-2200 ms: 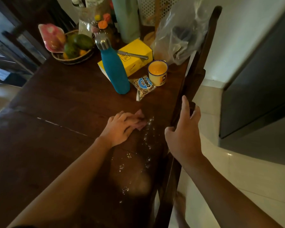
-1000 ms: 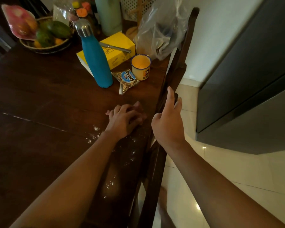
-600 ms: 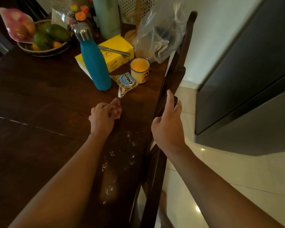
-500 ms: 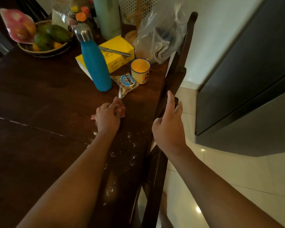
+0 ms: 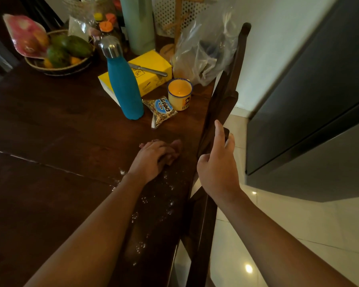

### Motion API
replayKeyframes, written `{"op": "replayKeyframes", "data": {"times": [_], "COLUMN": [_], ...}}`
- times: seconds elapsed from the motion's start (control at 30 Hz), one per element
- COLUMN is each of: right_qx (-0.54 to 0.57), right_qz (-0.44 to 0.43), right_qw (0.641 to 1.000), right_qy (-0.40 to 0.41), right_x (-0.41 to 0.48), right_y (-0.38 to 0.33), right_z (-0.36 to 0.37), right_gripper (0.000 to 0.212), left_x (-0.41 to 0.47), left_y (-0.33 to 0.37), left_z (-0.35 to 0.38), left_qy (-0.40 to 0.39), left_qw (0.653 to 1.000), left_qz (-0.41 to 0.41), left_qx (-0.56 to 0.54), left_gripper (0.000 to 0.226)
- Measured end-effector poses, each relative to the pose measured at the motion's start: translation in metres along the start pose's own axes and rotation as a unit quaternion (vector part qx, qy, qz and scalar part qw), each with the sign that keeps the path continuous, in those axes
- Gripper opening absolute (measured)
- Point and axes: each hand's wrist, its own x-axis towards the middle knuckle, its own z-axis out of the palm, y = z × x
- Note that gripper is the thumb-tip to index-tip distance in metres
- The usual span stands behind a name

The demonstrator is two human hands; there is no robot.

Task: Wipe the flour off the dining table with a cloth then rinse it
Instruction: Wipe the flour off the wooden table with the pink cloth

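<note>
Head view: left hand [image 5: 151, 158], fingers laid flat, presses pink cloth [image 5: 175, 145] on dark counter [image 5: 50, 141] near its right edge. Flour specks [image 5: 168, 186] lie beside the wrist. Right hand [image 5: 218, 168] fingers curl round chair back [image 5: 222, 98].

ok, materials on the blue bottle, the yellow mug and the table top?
The blue bottle is likely steel with a matte blue coat; its cap and neck are bare brushed metal. The yellow mug is probably enamelled metal: glossy, with a thin dark-blue rim and a printed picture on its side. The table top is dark stained wood with a low sheen; grain and a seam across it show.
</note>
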Motion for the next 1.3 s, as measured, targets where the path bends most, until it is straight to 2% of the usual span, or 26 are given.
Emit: {"op": "replayKeyframes", "data": {"times": [0.07, 0.13, 0.2, 0.3, 0.5, 0.57, 0.67, 0.73, 0.83, 0.93, 1.03, 1.07, 1.1, 1.17, 1.23, 1.3], "right_qx": [0.000, -0.004, -0.005, -0.005, 0.002, -0.001, -0.007, -0.009, -0.017, -0.022, -0.023, -0.025, -0.027, -0.029, -0.032, -0.037], "right_qz": [-0.001, -0.004, -0.008, -0.009, -0.003, -0.005, -0.007, -0.008, -0.009, -0.002, -0.004, -0.005, -0.006, -0.008, -0.007, -0.005], "right_qw": [1.000, 1.000, 1.000, 1.000, 1.000, 1.000, 1.000, 1.000, 1.000, 0.999, 0.999, 0.999, 0.999, 0.999, 0.999, 0.999], "right_qy": [0.004, 0.010, 0.017, 0.027, 0.018, 0.017, 0.017, 0.017, 0.018, 0.024, 0.025, 0.025, 0.023, 0.019, 0.020, 0.022], "right_x": [-0.001, -0.001, -0.001, -0.001, 0.001, 0.002, 0.003, 0.003, 0.002, 0.002, 0.001, 0.001, 0.001, 0.001, 0.002, 0.001], "right_y": [0.001, 0.001, 0.001, 0.002, 0.004, 0.004, 0.006, 0.006, 0.005, 0.003, 0.001, 0.002, 0.002, 0.001, 0.001, 0.001], "right_z": [0.000, 0.000, 0.001, 0.002, 0.004, 0.004, 0.004, 0.004, 0.004, 0.003, 0.002, 0.002, 0.002, 0.002, 0.002, 0.002], "right_gripper": [0.081, 0.080, 0.081, 0.081, 0.082, 0.081, 0.083, 0.084, 0.083, 0.081, 0.079, 0.079, 0.079, 0.079, 0.080, 0.079], "left_x": [0.010, 0.020, 0.029, 0.040, 0.011, 0.004, 0.009, 0.013, 0.013, 0.000, -0.014, -0.017, -0.015, -0.013, -0.012, -0.017], "left_y": [0.005, 0.019, 0.034, 0.048, 0.024, 0.007, -0.006, 0.003, 0.036, 0.067, 0.063, 0.059, 0.048, 0.025, 0.001, -0.017], "left_z": [0.001, 0.004, 0.008, 0.012, 0.008, -0.002, -0.008, -0.008, 0.002, 0.012, 0.009, 0.000, -0.004, -0.017, -0.025, -0.030], "left_qy": [0.042, 0.051, 0.046, -0.009, -0.083, -0.077, 0.001, 0.010, -0.089, -0.190, -0.241, -0.239, -0.205, -0.106, -0.009, 0.043], "left_qw": [0.996, 0.987, 0.984, 0.991, 0.993, 0.994, 1.000, 1.000, 0.994, 0.975, 0.968, 0.969, 0.977, 0.990, 0.987, 0.994], "left_qz": [-0.074, -0.147, -0.162, -0.125, 0.079, 0.080, 0.014, 0.000, 0.056, 0.096, 0.073, 0.043, 0.013, -0.039, -0.069, -0.069], "left_qx": [-0.010, -0.039, -0.055, -0.036, -0.021, -0.004, 0.019, 0.013, -0.001, 0.060, 0.009, -0.032, -0.057, -0.089, -0.144, -0.079], "left_gripper": [0.038, 0.047, 0.047, 0.038, 0.027, 0.030, 0.031, 0.027, 0.022, 0.026, 0.037, 0.046, 0.044, 0.025, 0.019, 0.021]}}
